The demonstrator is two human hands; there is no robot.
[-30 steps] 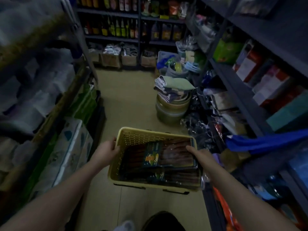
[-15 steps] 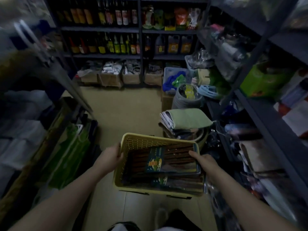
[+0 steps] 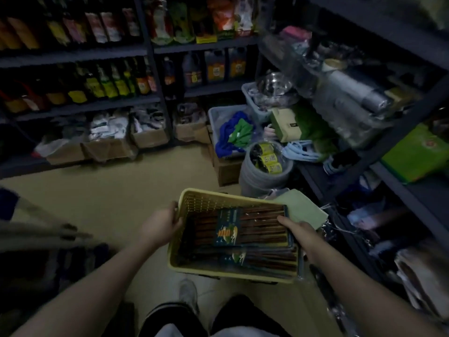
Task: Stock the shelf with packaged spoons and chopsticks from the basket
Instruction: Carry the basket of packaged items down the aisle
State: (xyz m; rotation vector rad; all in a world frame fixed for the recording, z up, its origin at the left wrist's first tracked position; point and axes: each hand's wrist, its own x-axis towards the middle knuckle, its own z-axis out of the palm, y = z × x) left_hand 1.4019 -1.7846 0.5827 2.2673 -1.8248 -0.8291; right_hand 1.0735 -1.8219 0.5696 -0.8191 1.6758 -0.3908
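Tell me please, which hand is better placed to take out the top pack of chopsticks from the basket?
Right. The right hand already rests at the right end of the top pack of chopsticks, fingers over its edge. The left hand grips the left rim of the yellow basket and supports it.

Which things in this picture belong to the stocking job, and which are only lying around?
For the job:
yellow basket
chopstick packs inside it
left hand and right hand, each gripping a basket side
dark shelving on the right

Only lying about:
grey bucket
green cloth
cardboard boxes
sauce bottles
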